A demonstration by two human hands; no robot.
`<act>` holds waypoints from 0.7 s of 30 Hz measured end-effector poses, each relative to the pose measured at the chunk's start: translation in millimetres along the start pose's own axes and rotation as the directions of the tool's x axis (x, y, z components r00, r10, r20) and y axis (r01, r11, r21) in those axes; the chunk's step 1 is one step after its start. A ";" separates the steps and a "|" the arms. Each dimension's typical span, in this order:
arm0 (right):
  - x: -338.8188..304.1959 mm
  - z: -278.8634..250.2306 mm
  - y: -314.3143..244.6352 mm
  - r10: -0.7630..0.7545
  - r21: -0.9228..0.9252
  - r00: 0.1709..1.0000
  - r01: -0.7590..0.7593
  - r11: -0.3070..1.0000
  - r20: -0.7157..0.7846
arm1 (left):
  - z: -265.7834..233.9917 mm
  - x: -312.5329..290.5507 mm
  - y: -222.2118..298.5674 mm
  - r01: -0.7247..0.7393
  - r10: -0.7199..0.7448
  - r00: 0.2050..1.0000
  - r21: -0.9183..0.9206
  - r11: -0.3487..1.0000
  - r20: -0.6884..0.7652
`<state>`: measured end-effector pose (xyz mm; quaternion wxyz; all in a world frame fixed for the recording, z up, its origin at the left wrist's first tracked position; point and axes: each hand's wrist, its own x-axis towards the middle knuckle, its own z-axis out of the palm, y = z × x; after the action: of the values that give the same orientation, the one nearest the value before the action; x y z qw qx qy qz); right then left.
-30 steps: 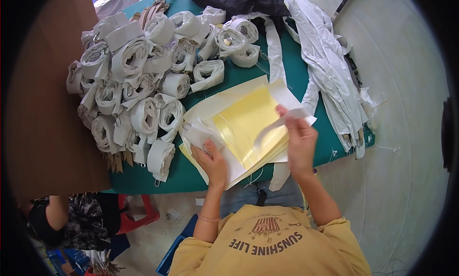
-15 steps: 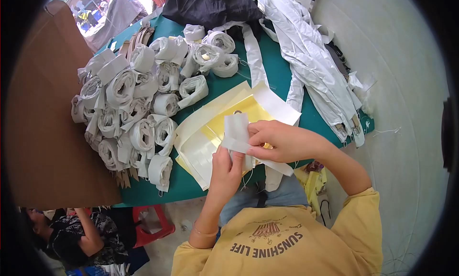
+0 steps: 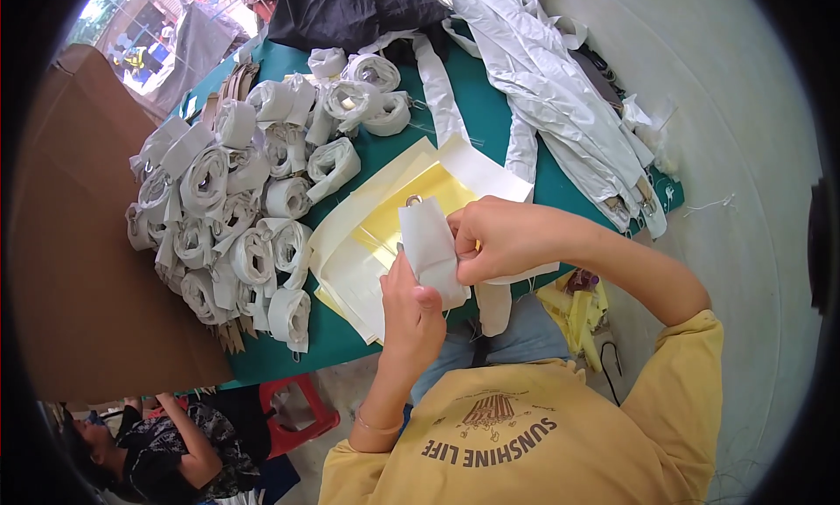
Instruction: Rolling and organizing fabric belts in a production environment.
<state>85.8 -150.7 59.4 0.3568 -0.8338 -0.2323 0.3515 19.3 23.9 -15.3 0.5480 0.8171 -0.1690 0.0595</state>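
Note:
A flat white fabric strap (image 3: 430,247), wrapped in several layers, is between my hands over the near edge of the table. A metal ring (image 3: 414,200) shows at its far end. My left hand (image 3: 411,321) grips the strap from the left and below, thumb laid near its lower end. My right hand (image 3: 500,240) pinches its right edge with bent fingers; the fingertips are partly hidden behind the strap. Below them lie white and yellow sheets (image 3: 343,269). A loose white strip (image 3: 493,309) hangs over the table edge beside my right wrist.
Rolled white straps with metal clips (image 3: 210,183) are heaped on the left of the green table (image 3: 350,354). Long white straps (image 3: 534,76) lie bundled at the right, a black bag (image 3: 354,15) at the back. A brown cardboard panel (image 3: 105,242) stands left; another person (image 3: 175,448) sits beyond it.
The strap's loose tail, which crossed the front and stuck out to the right, is now wrapped out of sight. My right hand has turned to the strap's edge. The view has shifted slightly.

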 end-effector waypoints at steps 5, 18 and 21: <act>-10.6 7.3 8.6 -0.125 -0.023 0.973 0.123 0.992 -0.196 | -0.3 -2.3 6.0 0.313 -0.327 0.945 -0.228 0.922 -0.026; -2.2 40.8 37.7 -0.167 0.412 0.781 0.483 0.773 -0.602 | 12.7 -13.4 -8.7 0.326 -0.363 0.932 -0.392 0.860 -0.023; -14.4 33.7 40.3 -0.071 0.720 0.992 0.126 0.683 -0.105 | 22.8 -8.2 -23.9 0.298 -0.331 0.941 -0.281 0.912 -0.074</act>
<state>56.7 -171.0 18.1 0.6830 -0.6230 -0.1068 0.3660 17.9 13.0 -47.5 0.6640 0.7477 -0.0083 -0.0038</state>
